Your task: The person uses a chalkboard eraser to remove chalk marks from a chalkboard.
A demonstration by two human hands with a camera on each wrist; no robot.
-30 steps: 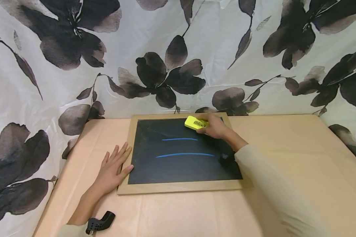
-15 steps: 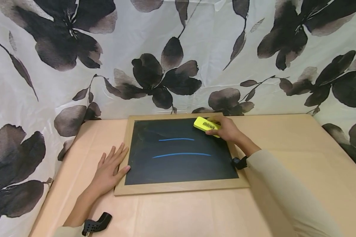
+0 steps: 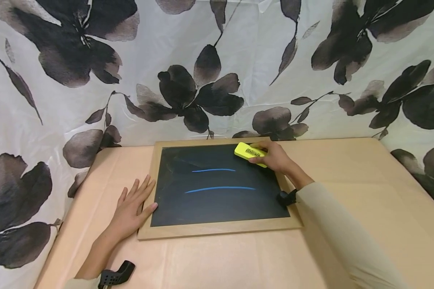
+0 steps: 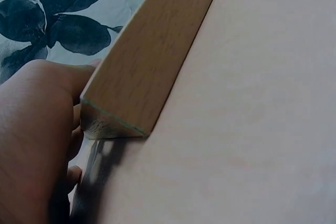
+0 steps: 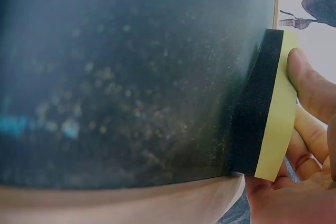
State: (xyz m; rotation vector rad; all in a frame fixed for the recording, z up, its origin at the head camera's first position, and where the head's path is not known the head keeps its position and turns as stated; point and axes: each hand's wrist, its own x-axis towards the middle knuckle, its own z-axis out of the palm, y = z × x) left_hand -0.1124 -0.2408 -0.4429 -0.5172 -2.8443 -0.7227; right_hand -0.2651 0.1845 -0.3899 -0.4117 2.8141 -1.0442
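Observation:
A wood-framed chalkboard (image 3: pixel 217 208) lies on the table with two blue lines drawn across its dark surface. My right hand (image 3: pixel 275 156) grips a yellow eraser (image 3: pixel 247 151) near the board's upper right corner. In the right wrist view the black felt side of the eraser (image 5: pixel 257 108) is against the board, with the thumb on its yellow back. My left hand (image 3: pixel 132 206) rests at the board's left edge, fingers straight and spread, thumb on the frame. The left wrist view has this hand (image 4: pixel 37 129) beside the wooden frame's corner (image 4: pixel 142 66).
A light wood-toned table (image 3: pixel 217 261) lies under the board. Behind and to the left hangs a white cloth (image 3: pixel 260 52) with dark flowers. A black wrist device (image 3: pixel 117 274) sits on the left forearm, another (image 3: pixel 286 197) on the right.
Over the second, the right hand with the eraser has moved a little to the right along the board's top, then stayed nearly still. The left hand keeps its place. Both blue lines look the same.

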